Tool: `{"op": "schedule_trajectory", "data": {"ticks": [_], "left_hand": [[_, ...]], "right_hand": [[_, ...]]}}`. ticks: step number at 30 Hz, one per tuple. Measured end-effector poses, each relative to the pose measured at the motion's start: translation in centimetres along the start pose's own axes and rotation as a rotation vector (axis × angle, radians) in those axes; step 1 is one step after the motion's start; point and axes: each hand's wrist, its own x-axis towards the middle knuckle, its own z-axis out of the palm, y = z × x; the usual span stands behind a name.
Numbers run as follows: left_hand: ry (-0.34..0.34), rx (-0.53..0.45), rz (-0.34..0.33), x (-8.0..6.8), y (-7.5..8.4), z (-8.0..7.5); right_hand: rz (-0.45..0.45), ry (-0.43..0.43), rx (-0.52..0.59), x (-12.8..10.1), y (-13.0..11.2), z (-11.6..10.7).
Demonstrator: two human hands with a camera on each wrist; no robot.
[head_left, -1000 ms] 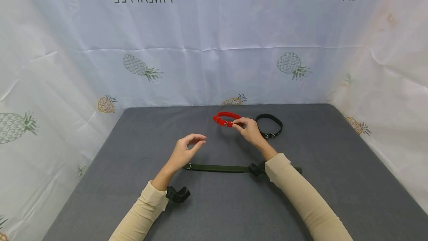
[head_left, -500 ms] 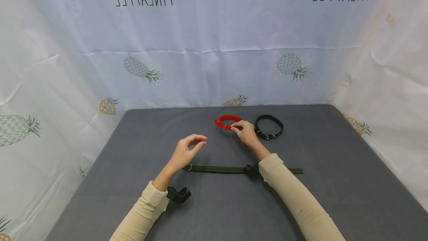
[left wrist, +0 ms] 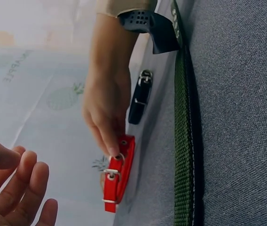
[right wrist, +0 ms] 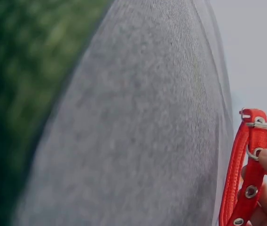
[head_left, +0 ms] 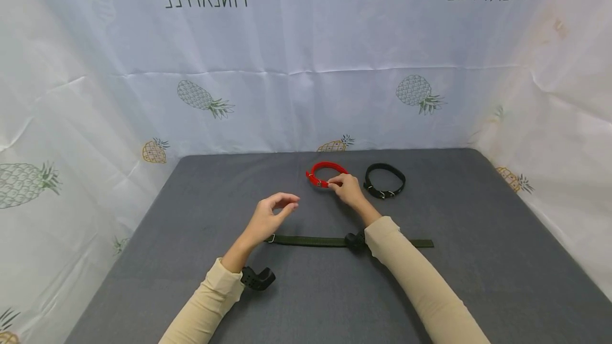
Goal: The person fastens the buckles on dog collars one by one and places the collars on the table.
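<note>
The right hand's fingers pinch the red collar beside its buckle.

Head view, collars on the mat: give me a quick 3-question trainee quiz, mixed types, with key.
1. True or false: the right hand pinches the red collar.
2. Multiple choice: the left hand holds A) the black collar B) the green strap C) nothing.
3. Fill in: the green strap lies flat and ____ on the grey mat, unlike the two looped collars.

Key: 1 true; 2 C; 3 straight.
</note>
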Motion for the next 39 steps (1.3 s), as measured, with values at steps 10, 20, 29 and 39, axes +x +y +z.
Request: {"op": "schedule_trajectory", "data": {"ticks": [10, 20, 29, 39], "left_hand": [[-0.006, 0.001, -0.004, 0.1, 0.0, 0.1], [0.007, -0.002, -0.028, 0.2, -0.1, 0.0], [0.018, 0.002, -0.002, 0.2, 0.1, -0.4], [0.063, 0.036, 0.037, 0.2, -0.2, -1.6]], "right_hand": [[0.085, -0.051, -0.058, 0.6, -0.9, 0.5], [0.113, -0.101, -0.039, 0.8, -1.1, 0.8], [0.111, -0.123, 0.029, 0.5, -0.8, 0.4], [0.074, -0.137, 0.098, -0.3, -0.2, -1.7]]}}
